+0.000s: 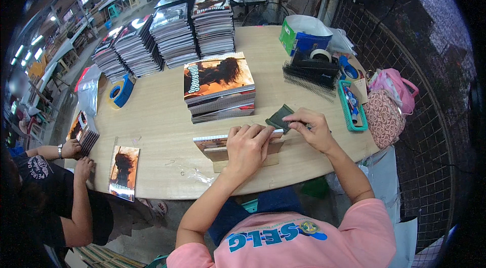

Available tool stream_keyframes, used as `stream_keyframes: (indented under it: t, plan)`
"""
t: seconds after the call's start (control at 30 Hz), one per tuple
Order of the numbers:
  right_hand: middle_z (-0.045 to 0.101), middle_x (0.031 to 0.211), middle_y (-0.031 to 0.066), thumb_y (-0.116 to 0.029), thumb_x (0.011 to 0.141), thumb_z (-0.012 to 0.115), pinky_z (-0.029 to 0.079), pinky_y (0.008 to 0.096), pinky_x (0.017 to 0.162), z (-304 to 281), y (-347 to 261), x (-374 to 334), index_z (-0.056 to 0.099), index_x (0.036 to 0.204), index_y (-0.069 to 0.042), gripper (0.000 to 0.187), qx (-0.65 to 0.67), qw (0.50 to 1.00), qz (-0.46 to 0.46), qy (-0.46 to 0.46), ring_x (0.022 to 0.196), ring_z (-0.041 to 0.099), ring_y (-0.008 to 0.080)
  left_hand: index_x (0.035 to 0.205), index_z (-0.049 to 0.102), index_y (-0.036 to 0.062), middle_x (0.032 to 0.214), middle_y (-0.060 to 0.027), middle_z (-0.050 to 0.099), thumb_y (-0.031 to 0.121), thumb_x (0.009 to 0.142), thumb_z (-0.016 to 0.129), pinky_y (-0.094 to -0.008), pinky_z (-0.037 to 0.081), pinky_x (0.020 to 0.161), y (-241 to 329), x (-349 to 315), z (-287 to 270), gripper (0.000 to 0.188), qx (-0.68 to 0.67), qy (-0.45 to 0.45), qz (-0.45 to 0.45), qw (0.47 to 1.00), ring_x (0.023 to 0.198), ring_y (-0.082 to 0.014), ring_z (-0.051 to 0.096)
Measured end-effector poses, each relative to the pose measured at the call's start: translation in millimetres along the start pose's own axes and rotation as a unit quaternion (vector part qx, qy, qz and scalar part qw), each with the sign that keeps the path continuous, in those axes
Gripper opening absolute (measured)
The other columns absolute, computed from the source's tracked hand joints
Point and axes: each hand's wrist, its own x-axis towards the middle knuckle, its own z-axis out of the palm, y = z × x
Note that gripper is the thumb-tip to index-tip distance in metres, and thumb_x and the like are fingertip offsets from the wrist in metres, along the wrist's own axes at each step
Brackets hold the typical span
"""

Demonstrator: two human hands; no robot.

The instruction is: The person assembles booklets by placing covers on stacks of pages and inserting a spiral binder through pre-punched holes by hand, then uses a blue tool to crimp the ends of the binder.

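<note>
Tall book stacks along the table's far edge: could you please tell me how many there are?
4, side by side: the leftmost stack, the second stack, the third stack and the rightmost stack. Others could be hidden behind them.

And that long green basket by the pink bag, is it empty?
Not empty. The green basket has small blue, white and red things inside it; I can't tell exactly what they are.

The left hand (pixel 249 150) curls its fingers (pixel 242 131), forearm (pixel 208 204) toward seven o'clock; the right hand (pixel 311 128) pinches, its forearm (pixel 349 170) toward five o'clock.
</note>
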Motion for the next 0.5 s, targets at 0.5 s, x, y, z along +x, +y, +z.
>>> stream_keyframes:
  t: [0.5]
  plan:
    - [0.061,0.087,0.0131,-0.013,0.081,0.066,0.047,0.0356,0.07,-3.2,-5.1,-1.7,0.061,0.108,-0.002,0.029,-0.048,0.993,-0.004,-0.104,0.079,0.06,0.0302,0.092,0.066,0.0111,0.086,-0.0048,0.061,0.01,0.076,0.068,-0.0363,0.044,0.07,3.9,1.8,-2.5,0.016,-0.043,0.003,-0.003,0.999,0.075,-0.0244,0.06]
